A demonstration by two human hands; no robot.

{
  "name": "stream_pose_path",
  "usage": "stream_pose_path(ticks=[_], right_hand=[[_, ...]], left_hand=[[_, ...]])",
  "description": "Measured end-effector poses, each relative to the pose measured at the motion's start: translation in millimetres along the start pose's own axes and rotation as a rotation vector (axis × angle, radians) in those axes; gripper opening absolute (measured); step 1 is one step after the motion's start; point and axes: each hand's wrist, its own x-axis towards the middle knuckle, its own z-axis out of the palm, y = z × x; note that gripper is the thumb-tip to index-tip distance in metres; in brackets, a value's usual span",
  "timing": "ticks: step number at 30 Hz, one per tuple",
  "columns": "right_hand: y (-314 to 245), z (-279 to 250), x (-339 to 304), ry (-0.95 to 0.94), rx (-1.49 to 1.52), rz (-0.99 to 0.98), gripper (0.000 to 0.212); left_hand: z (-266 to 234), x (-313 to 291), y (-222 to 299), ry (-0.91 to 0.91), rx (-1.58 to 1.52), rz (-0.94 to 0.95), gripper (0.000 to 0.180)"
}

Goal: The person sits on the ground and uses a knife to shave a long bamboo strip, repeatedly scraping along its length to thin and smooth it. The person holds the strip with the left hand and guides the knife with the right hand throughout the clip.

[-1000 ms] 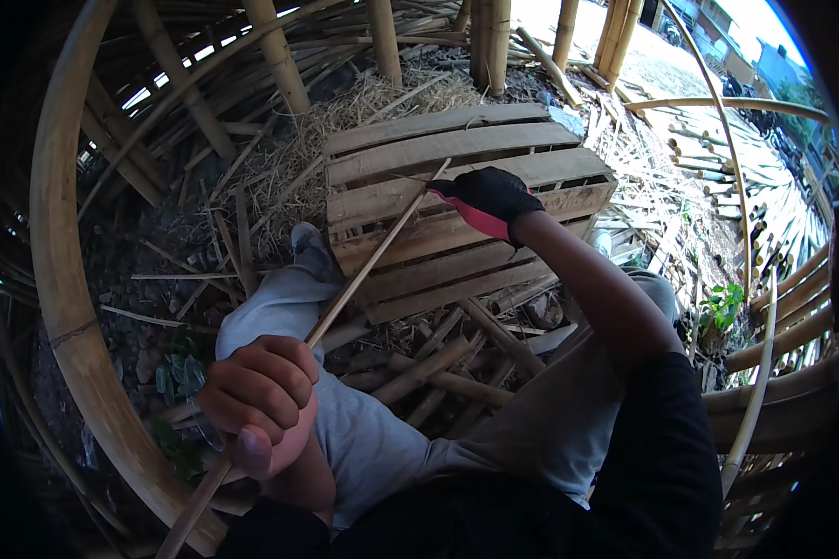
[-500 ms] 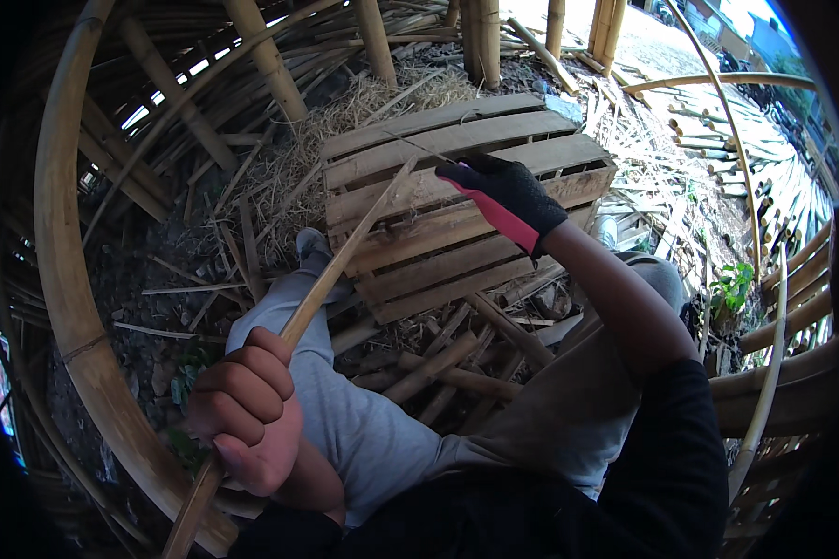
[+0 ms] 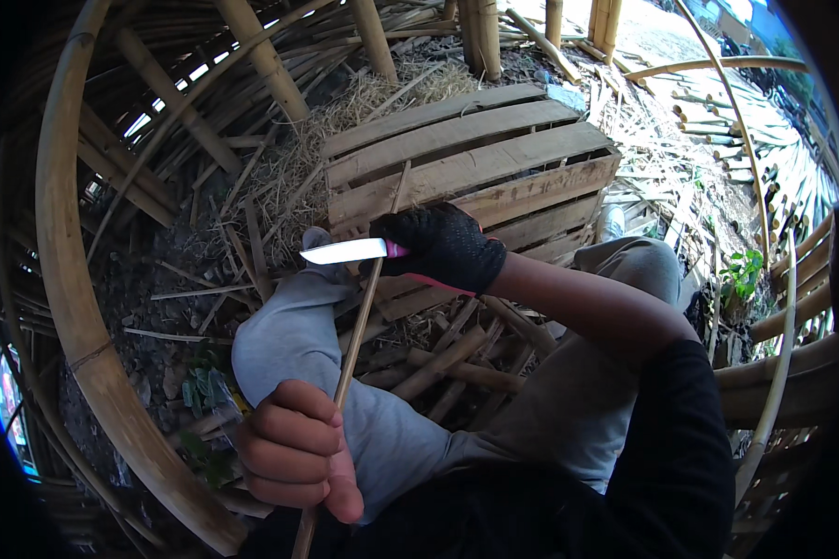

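My bare left hand is closed round the lower part of a long, thin bamboo strip, which slants up and away over my left knee. On my right hand is a black and pink glove. Its fingers are wrapped round the pink handle of a knife, whose bright blade points left and crosses the strip. The strip's far end rests over or just above a slatted wooden crate. Part of the strip is hidden behind the gloved fingers and under the left fist.
Bamboo offcuts lie on the ground between my legs. A thick bent bamboo pole curves past on the left. Straw is heaped behind the crate, with upright bamboo posts beyond. Cut bamboo is piled at the right.
My right hand has come nearer and left, bringing the knife blade across the strip. My left hand has shifted slightly right and nearer, and the strip has turned more upright in view.
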Motion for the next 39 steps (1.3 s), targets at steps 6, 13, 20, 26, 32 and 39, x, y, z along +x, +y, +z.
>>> stream_pose_path(ticks=[6, 13, 20, 26, 32, 39], right_hand=[[-34.9, -7.1, -5.3, -0.16, -0.009, -0.085, 0.047], [-31.5, -20.9, -13.8, 0.026, -0.01, 0.149, 0.052], [-47.9, -32.7, -22.5, -0.232, -0.187, -0.048, 0.04], [-9.9, -28.5, 5.1, -0.369, -0.258, 0.323, 0.046], [-11.3, -33.0, 12.9, -0.447, -0.104, 0.645, 0.051], [-16.2, -33.5, 18.1, -0.445, -0.157, 0.4, 0.051]], left_hand=[[8.0, -18.5, -40.4, -0.043, -0.049, -0.226, 0.061], [3.9, -6.7, -28.8, -0.014, -0.06, -0.357, 0.068], [-19.3, 1.5, -25.3, -0.002, -0.16, -0.436, 0.069], [-25.6, 6.6, -27.2, -0.083, -0.239, -0.395, 0.07], [-32.3, 1.5, -35.3, -0.14, -0.318, -0.338, 0.068], [-48.6, 10.0, -36.5, -0.272, -0.435, -0.281, 0.068]])
